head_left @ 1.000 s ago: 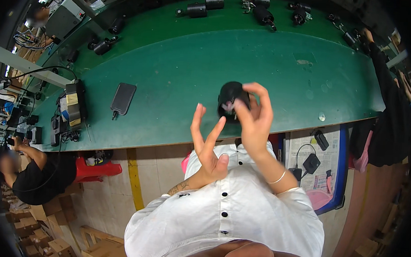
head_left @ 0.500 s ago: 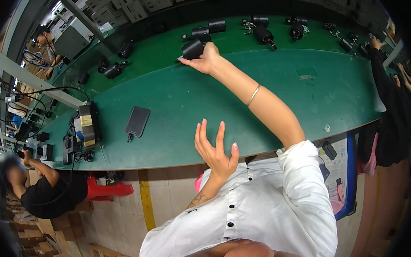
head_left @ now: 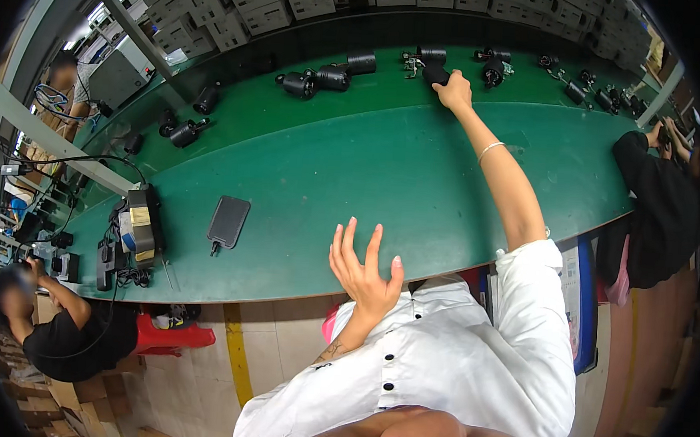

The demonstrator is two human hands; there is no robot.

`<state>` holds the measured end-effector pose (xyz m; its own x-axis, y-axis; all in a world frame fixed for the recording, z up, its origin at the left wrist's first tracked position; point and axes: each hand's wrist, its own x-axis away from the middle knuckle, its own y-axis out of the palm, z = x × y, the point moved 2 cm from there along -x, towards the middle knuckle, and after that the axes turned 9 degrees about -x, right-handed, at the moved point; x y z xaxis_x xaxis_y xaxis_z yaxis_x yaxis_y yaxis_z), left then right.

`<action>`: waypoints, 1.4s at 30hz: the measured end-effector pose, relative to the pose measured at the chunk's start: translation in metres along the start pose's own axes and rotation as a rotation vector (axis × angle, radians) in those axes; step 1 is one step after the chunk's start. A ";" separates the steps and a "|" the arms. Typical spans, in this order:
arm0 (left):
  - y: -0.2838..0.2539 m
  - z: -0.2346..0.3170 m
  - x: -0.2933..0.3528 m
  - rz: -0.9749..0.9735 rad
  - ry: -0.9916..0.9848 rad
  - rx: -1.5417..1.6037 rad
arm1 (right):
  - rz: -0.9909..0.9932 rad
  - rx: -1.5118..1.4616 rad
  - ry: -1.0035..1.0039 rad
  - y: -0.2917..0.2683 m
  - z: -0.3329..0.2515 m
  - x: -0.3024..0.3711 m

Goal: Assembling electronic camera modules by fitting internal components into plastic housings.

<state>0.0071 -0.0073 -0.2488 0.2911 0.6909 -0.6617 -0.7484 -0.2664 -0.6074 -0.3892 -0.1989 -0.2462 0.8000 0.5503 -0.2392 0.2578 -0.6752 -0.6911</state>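
My right hand [head_left: 455, 91] reaches far across the green workbench [head_left: 385, 172] and grips a black camera body [head_left: 435, 74] at the back row of the bench. A thin bracelet [head_left: 490, 149] sits on that forearm. My left hand [head_left: 363, 269] is raised near the bench's front edge with fingers spread and nothing in it. I wear a white shirt with black buttons.
More black cameras [head_left: 332, 77] line the back of the bench. A dark flat phone-like device [head_left: 228, 221] lies front left, beside a cluster of tools and cables [head_left: 133, 233]. A person in black [head_left: 655, 205] works at the right; another crouches lower left [head_left: 55, 329].
My right hand, which held a black camera near my chest, has stretched out and moved rightward along the back row. The left hand stays raised and open.
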 end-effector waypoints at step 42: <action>-0.039 0.031 0.004 -1.144 -0.403 2.184 | -1.393 -1.589 -0.044 -0.088 -0.031 0.322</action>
<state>0.0184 0.0269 -0.2143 0.9350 0.1192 -0.3340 0.1779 0.6570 0.7326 -0.1376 0.0224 -0.2410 -0.2839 0.9302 -0.2327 0.6750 0.3662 0.6405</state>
